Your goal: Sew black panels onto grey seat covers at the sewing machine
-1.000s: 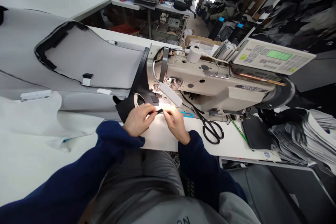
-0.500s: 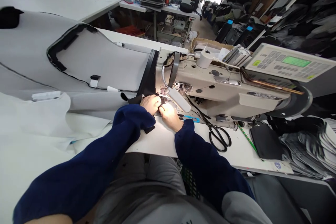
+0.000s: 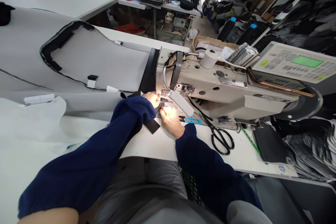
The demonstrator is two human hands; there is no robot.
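Under the lit head of a beige sewing machine (image 3: 231, 99), both my hands work close together at the needle area. My left hand (image 3: 152, 98) is closed on a black fabric strip (image 3: 152, 126), whose loose end hangs out toward me below the wrist. My right hand (image 3: 169, 119) pinches a small dark end of fabric just right of it, fingers bent. A large grey panel (image 3: 105, 59) with black edging stretches left from the machine, ending in a black band (image 3: 149, 71) beside the head. The needle itself is hidden by the lamp (image 3: 181, 101) and my fingers.
Blue thread snips (image 3: 193, 120) and black scissors (image 3: 222, 140) lie right of my right hand. A green pencil-like stick (image 3: 250, 140) and stacked grey pieces (image 3: 309, 150) sit farther right. A control panel (image 3: 296, 61) tops the machine. White fabric (image 3: 31, 126) covers the left side.
My left hand has moved slightly up and deeper beneath the machine head. My right hand has drawn a little apart from it, and more of the black strip's loose end shows.
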